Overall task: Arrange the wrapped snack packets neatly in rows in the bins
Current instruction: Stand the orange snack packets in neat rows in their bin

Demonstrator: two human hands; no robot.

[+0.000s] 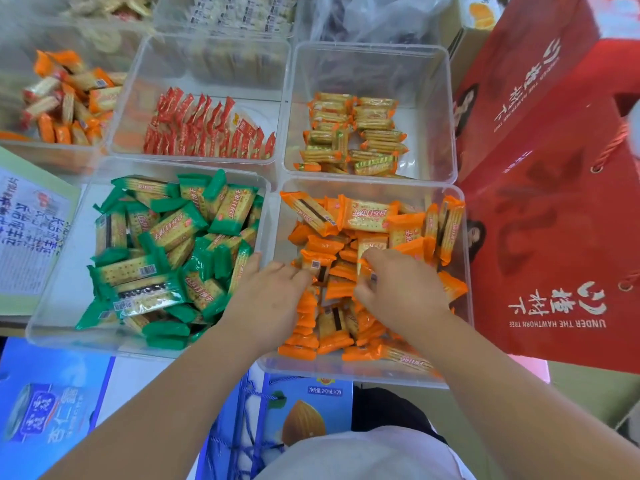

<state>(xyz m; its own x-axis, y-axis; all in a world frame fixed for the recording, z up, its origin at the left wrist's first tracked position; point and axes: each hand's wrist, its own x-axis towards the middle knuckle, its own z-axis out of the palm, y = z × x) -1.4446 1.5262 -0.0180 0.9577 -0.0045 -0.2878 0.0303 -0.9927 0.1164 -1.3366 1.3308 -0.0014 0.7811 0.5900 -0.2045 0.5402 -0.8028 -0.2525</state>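
Both hands are down in the near right clear bin [462, 244], which is heaped with orange cracker packets [367, 214] lying at all angles. My left hand [273, 292] rests palm down on the bin's left side, fingertips touching an orange packet [317, 263]. My right hand [398, 285] is curled on another orange packet [363, 268] in the middle of the pile. The near left bin [60, 292] holds a jumble of green packets [173, 244].
Behind stand a bin [138, 64] with red packets [207, 128] standing in rows and a bin [446, 109] with yellow-orange packets [356, 133]. A far left bin holds loose orange packets [67, 98]. Red gift bags [554, 202] stand to the right, blue cartons [52, 410] below.
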